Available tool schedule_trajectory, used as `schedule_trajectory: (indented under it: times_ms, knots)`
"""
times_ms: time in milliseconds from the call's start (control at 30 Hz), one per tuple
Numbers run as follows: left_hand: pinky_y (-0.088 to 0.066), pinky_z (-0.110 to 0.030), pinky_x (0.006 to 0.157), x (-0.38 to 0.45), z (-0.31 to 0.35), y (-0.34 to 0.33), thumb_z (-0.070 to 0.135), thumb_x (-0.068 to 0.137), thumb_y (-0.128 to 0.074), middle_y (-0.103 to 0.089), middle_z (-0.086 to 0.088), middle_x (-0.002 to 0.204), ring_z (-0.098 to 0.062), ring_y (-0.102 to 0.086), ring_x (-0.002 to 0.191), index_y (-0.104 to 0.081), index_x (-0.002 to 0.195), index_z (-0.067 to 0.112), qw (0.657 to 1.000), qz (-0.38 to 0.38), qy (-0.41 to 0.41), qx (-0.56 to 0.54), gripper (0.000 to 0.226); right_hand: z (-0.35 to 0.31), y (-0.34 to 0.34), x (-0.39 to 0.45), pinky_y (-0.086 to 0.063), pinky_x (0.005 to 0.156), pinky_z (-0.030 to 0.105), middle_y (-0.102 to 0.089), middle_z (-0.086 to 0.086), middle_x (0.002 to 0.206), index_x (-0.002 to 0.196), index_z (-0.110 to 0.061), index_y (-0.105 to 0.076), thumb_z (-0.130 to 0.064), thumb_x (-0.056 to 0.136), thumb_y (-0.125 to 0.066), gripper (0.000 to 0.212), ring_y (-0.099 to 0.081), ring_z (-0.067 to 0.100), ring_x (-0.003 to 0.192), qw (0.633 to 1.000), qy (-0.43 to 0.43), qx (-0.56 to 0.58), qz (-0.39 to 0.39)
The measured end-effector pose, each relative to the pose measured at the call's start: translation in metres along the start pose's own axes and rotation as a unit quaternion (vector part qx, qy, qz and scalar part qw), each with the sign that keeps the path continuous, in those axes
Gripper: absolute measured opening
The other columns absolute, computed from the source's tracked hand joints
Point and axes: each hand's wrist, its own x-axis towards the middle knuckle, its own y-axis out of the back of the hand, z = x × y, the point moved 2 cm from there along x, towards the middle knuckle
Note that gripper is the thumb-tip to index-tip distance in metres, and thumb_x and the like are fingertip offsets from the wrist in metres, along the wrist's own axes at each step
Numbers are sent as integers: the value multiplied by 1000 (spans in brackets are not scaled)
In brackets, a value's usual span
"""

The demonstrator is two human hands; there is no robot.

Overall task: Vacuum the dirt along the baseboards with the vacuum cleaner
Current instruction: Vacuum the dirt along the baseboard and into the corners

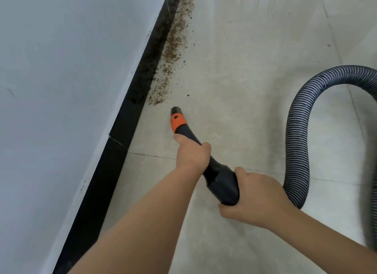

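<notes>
the vacuum nozzle (177, 118) is seen as a black curved tube with an orange collar just behind its open round tip, widening toward a thick dark cuff where the hose (297, 131) is joined. the nozzle is pointed toward the baseboard (130, 112), its tip held low over the floor (244, 69) and just short of the near end of the dirt (173, 49). the dirt is spread as a brown, grainy band along the foot of the baseboard, stretching away to the far end of it, with a few stray specks scattered farther from the baseboard. the left hand (192, 153) is wrapped around the narrow middle of the nozzle, thumb laid along the tube; the right hand (253, 200) is clenched around the thick cuff. the hose, ribbed in dark blue and grey, is looped in a high arch well away from the baseboard. the baseboard is a flat, glossy black strip with one visible joint, set under a smooth pale wall (61, 90). the floor is laid in large pale tiles with thin dark seams, and wide bare tile lies between the baseboard and the hose
</notes>
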Motion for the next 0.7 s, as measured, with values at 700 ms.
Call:
schedule_trajectory:
  times_ms: [700]
  knots:
    - [-47, -37, 80, 9, 20, 27, 16, 86, -59, -49, -13, 116, -30, -51, 103, -13, 145, 9, 998, 59, 14, 35, 76, -30, 9, 31, -31, 49, 23, -40, -10, 70, 89, -20, -34, -52, 71, -63, 46, -47, 15, 69, 994, 9, 105, 2]
